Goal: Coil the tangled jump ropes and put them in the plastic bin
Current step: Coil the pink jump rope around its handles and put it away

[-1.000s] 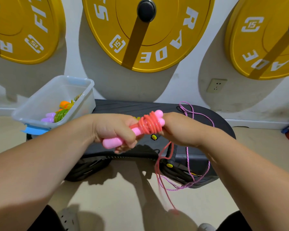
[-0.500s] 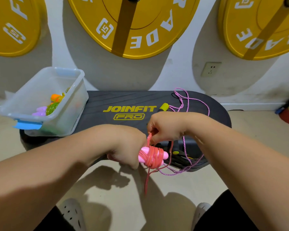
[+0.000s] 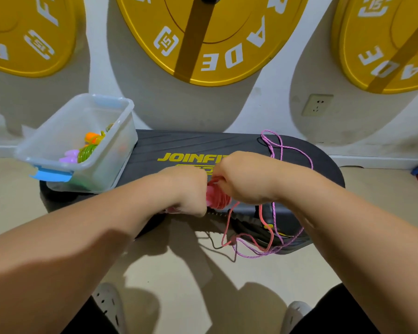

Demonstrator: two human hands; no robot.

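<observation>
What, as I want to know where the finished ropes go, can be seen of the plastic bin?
The plastic bin is a rectangular, translucent whitish tub without a lid, open side up, with a blue clip at its near end. It stands on the left end of the black step platform. Inside lie coiled ropes in green and orange, with purple handles.

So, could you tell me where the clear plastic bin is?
Head view, left side: the clear plastic bin sits on the left end of the black step platform.
</observation>
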